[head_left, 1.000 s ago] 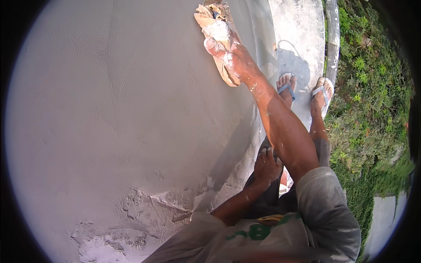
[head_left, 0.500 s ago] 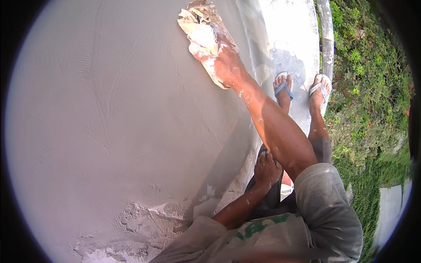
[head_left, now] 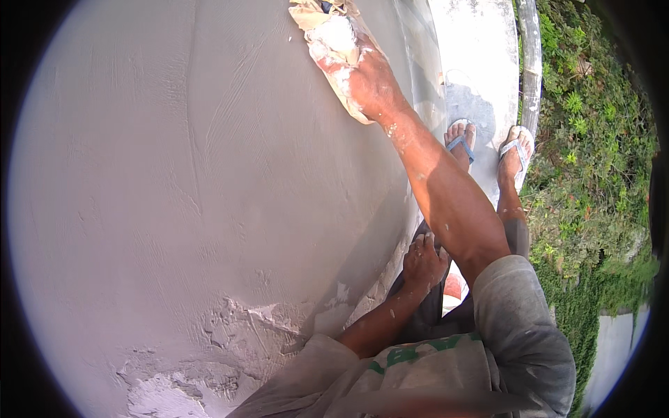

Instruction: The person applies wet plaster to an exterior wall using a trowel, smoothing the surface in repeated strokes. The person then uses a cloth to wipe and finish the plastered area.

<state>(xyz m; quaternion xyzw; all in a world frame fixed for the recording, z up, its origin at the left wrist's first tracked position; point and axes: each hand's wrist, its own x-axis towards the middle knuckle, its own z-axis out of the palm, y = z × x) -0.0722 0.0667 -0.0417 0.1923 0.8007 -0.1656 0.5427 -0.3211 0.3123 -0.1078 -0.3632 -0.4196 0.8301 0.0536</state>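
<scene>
A: Starting at far left, what shows?
B: Take the broad, smooth, grey plaster surface (head_left: 132,181) as landmark. Bears fine streaks, and near its bottom a rough, lumpy, whitish-grey patch (head_left: 240,334).
A: And in hand?
B: Over the upper right part of the plaster surface, a long, flat, tan, paper-like piece (head_left: 305,17), smeared white. Slants steeply along its long axis, upper left to lower right. Points its crumpled end up and a little left, cut off at the top of the view; aims its smoother, rounded end down and right. Can't tell how firmly pressed to the plaster.
A: Held how?
B: Gripped in the white-smeared right hand (head_left: 367,80), with fingers wrapped about it, partly hidden.
A: Farther right?
B: Just off the plaster surface's lower right edge, the bare left hand (head_left: 423,267). Rests with bent fingers on a dark cloth trouser leg (head_left: 426,313); can't tell whether closed on anything.
A: Beyond?
B: Right of the plaster surface, a pale concrete walkway (head_left: 481,35), with worn white-soled, blue-strapped sandals (head_left: 516,148) on it; then a weathered grey round pole (head_left: 531,70); lastly, dense green leafy plants (head_left: 585,153).
</scene>
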